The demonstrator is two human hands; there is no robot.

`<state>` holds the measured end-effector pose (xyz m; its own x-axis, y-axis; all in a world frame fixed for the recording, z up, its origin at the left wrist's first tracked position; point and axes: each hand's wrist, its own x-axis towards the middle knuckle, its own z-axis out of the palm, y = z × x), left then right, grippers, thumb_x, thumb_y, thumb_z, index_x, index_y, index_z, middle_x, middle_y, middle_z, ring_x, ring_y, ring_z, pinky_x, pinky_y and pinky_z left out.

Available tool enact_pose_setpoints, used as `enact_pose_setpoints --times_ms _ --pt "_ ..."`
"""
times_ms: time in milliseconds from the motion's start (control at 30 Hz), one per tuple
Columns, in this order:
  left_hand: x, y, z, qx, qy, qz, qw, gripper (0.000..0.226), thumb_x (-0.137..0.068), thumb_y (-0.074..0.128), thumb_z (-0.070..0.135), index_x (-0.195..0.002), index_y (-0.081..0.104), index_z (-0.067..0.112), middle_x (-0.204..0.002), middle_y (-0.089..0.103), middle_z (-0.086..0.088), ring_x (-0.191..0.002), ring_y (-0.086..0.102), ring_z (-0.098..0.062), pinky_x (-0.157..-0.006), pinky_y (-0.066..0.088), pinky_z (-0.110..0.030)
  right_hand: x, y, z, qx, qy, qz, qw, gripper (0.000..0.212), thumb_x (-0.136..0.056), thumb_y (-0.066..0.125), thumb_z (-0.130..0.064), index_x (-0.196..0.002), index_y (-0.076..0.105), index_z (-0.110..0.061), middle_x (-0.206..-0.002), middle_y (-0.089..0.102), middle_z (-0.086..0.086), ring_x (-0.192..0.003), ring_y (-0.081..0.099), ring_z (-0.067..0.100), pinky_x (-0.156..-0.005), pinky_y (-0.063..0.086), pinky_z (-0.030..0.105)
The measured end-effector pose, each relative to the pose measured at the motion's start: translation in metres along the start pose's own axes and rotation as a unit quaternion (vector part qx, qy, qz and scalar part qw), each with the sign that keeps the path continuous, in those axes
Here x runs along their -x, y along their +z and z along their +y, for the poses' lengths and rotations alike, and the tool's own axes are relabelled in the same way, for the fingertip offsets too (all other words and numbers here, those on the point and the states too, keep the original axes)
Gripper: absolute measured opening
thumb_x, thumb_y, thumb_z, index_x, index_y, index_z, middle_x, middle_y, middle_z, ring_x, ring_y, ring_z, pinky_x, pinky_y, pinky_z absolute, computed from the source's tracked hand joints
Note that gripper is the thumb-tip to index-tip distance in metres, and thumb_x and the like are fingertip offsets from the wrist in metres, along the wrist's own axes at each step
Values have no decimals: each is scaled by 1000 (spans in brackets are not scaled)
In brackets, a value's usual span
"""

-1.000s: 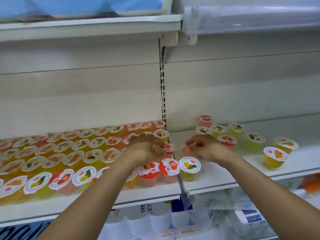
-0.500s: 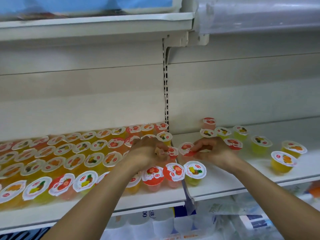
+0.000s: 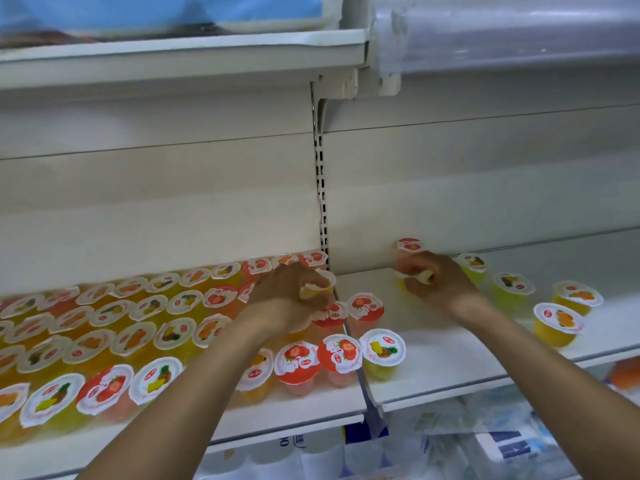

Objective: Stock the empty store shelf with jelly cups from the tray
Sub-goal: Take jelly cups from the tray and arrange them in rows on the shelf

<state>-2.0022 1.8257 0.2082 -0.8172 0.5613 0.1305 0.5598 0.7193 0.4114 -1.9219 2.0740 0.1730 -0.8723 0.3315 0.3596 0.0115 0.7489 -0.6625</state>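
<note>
Several rows of jelly cups (image 3: 138, 336) with fruit-printed lids fill the left shelf (image 3: 294, 412). The right shelf (image 3: 450, 362) carries a loose scatter of cups, among them a red one (image 3: 365, 308) near its left end and a yellow one (image 3: 382, 351) at the front. Over the left shelf's right end, my left hand (image 3: 287, 303) is closed around a tilted yellow cup (image 3: 320, 284). My right hand (image 3: 441, 284) grips a yellow cup (image 3: 403, 284) at the back of the right shelf, just below a red cup (image 3: 408, 247) by the back wall.
A slotted upright (image 3: 320, 188) divides the two shelf bays. An upper shelf (image 3: 180, 53) overhangs both. Below lie plastic-wrapped packages (image 3: 485, 441). Several yellow and green cups (image 3: 557, 322) stand further right on the right shelf.
My right hand let go of the red cup near the right shelf's left end and moved back and right onto a yellow cup. My left hand stays at the left shelf's right end, a yellow cup now tilted in its fingers.
</note>
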Motion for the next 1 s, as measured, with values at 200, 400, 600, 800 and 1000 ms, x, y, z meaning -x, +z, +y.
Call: enact_pose_setpoints --times_ms 200,400,600,800,1000 --pt "-36 -4 -9 -24 27 20 999 34 -89 58 52 -116 65 33 -128 60 7 -115 56 -17 -103 41 -41 -37 -19 2 308 -12 -141 941 50 -85 61 -38 -134 50 -34 -142 46 -4 -128 36 23 -101 26 35" --pt "-53 6 -16 -90 50 -5 995 39 -88 59 53 -118 67 29 -123 65 7 -108 60 -15 -106 34 -42 -51 -12 -4 296 -55 -151 942 37 -78 71 -40 -114 63 -38 -112 60 -14 -100 49 7 -93 29 31" --pt "-65 9 -18 -100 53 -2 994 39 -85 65 51 -117 69 28 -119 67 7 -105 60 -14 -100 32 -37 -69 27 -19 107 -48 -224 968 37 -73 81 -26 -109 70 -27 -105 67 -12 -93 62 8 -85 52 27" --pt "-71 13 -21 -103 51 2 993 38 -81 65 57 -108 72 30 -110 68 11 -96 57 -10 -98 33 -36 -74 47 -24 68 -71 -240 966 34 -74 82 -25 -106 71 -23 -101 69 -8 -88 64 9 -81 55 27" --pt "-71 14 -23 -110 66 0 992 38 -83 64 57 -106 71 28 -105 68 10 -88 54 -8 -97 35 -36 -72 51 -21 44 -54 -252 965 39 -70 83 -35 -106 69 -25 -99 69 -10 -87 65 10 -82 58 32"
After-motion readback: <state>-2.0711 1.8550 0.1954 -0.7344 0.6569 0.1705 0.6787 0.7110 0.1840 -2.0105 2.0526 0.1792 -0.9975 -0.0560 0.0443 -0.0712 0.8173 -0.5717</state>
